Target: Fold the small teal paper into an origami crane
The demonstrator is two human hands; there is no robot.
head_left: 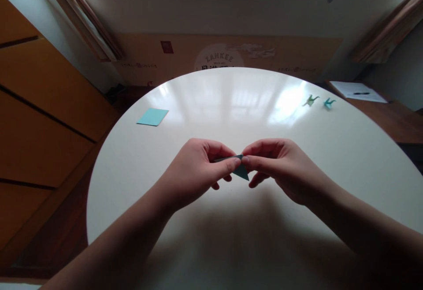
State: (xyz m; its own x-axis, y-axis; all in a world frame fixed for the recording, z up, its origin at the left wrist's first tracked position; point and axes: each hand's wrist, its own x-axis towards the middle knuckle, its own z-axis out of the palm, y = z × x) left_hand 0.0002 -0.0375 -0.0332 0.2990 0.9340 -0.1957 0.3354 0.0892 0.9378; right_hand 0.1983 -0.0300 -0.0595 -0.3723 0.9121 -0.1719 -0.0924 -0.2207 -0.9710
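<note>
Between my two hands, above the middle of the white table, is a small piece of folded teal paper point(241, 172) with a pointed corner hanging down. My left hand point(203, 164) pinches it between thumb and fingers, and covers much of its left part. From the other side, my right hand point(276, 160) pinches the paper's upper edge with thumb and forefinger. The two thumbs nearly meet over it. How the hidden part is folded I cannot tell.
On the round white table point(125, 184), a stack of light teal square paper point(153, 117) lies at the back left. At the back right stand a green paper crane point(310, 101) and a blue paper crane point(328, 103). Beyond, white paper point(357, 91) with a pen point(361, 93) lies on a brown surface.
</note>
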